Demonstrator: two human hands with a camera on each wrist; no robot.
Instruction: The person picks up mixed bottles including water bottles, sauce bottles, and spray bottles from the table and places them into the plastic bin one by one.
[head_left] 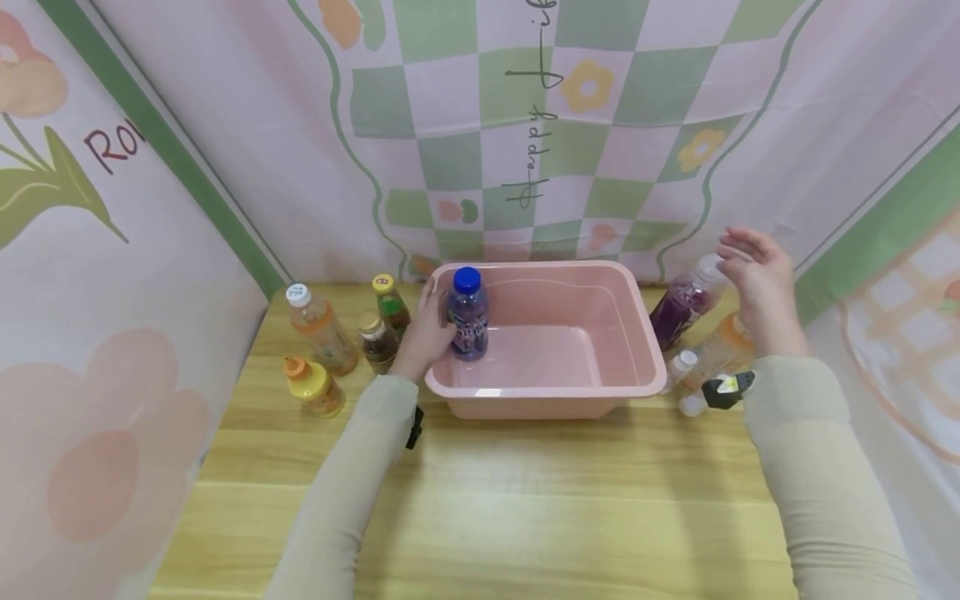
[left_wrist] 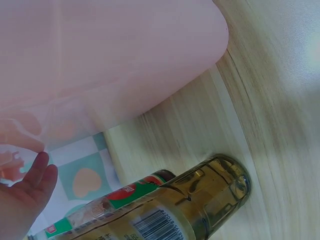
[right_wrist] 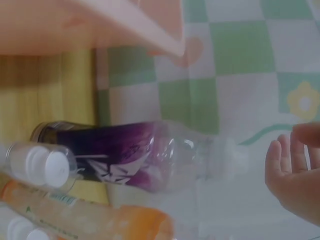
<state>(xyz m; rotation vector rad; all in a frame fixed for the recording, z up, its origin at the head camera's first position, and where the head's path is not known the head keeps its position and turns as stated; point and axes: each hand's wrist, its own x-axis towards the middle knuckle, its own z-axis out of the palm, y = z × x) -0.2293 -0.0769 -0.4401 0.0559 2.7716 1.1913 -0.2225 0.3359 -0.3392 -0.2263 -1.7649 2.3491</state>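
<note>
My left hand (head_left: 428,330) is at the left rim of the pink plastic basin (head_left: 546,408), its thumb next to a drink bottle with a blue cap (head_left: 468,321). That bottle stands upright inside the basin, near its left wall. In the left wrist view the fingers (left_wrist: 36,175) look extended beside the basin wall; their contact with the rim is unclear. On the far right, my right hand (head_left: 759,279) hovers around cap height beside a purple drink bottle (head_left: 681,312). The right wrist view shows its fingers (right_wrist: 285,160) loosely bent, apart from the bottle's clear cap.
Left of the basin stand an orange drink bottle (head_left: 324,337), a yellow squeeze bottle (head_left: 318,392), a brown bottle (head_left: 378,343) and a green-labelled bottle (head_left: 392,304). Right of it are another orange bottle (head_left: 716,354) and small white-capped bottles (head_left: 682,363). A patterned curtain (head_left: 525,150) hangs behind.
</note>
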